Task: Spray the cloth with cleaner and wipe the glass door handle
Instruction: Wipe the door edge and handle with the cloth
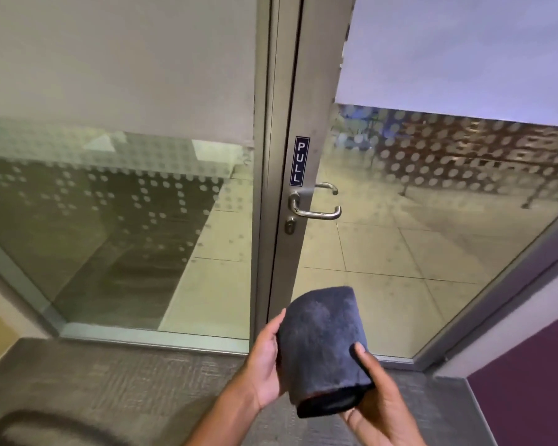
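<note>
Left hand (264, 365) and right hand (380, 403) each close loosely on a side of the folded dark cloth (322, 346), held well below the door handle (316, 211). No cleaner bottle in view; wiping dry is the risk. Open room lies between; the frame edge flanks the lever's left.

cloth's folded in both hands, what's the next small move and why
Probably lift the folded cloth up to the door handle. Both the left hand and right hand hold it well below the lever, not touching it, and no spray bottle is in view.
</note>
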Tool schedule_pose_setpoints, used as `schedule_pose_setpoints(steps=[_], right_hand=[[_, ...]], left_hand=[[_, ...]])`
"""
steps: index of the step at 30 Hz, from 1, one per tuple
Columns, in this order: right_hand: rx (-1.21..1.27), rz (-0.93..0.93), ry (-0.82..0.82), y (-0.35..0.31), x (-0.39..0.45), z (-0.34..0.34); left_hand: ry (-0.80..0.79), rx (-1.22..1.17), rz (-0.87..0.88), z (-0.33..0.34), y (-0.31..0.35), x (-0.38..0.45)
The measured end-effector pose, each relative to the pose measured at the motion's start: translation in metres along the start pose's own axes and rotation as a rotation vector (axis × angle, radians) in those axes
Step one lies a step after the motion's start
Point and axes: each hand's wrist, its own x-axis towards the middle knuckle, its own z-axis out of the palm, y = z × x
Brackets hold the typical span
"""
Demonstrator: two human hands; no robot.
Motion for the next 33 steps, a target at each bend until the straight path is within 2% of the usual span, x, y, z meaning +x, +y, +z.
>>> schedule_pose_setpoints(steps=[3,6,13,18,20,23,27,29,33], right_hand=[[0.155,0.0,-0.013,-0.008,0.02,0.009],[0.203,-0.021,-0.083,-0.021,0.036,0.014],[0.115,-0.013,-0.146,-0.066,0.075,0.019],[0.0,-0.159,-0.226,-0.104,0.104,0.03],[-0.026,-0.23,-0.239,-0.12,0.112,0.034],[-0.074,-0.314,-0.243,-0.14,0.122,0.037],[-0.021,-0.372,-0.21,-0.156,0.137,0.046],[0.062,-0.39,-0.211,-0.159,0.144,0.054],[0.234,-0.429,-0.347,-0.156,0.157,0.077]], left_hand=[[-0.01,0.04,-0.024,-0.002,0.022,0.014],[-0.055,0.075,-0.049,0.002,0.043,0.031],[-0.112,0.24,-0.082,0.027,0.101,0.082],[-0.154,0.373,0.05,0.055,0.162,0.12],[-0.093,0.539,0.19,0.07,0.19,0.129],[-0.024,0.976,0.498,0.095,0.23,0.132],[-0.004,1.56,0.91,0.122,0.289,0.128],[-0.061,1.895,1.13,0.137,0.318,0.124],[-0.232,2.489,1.453,0.17,0.371,0.12]])
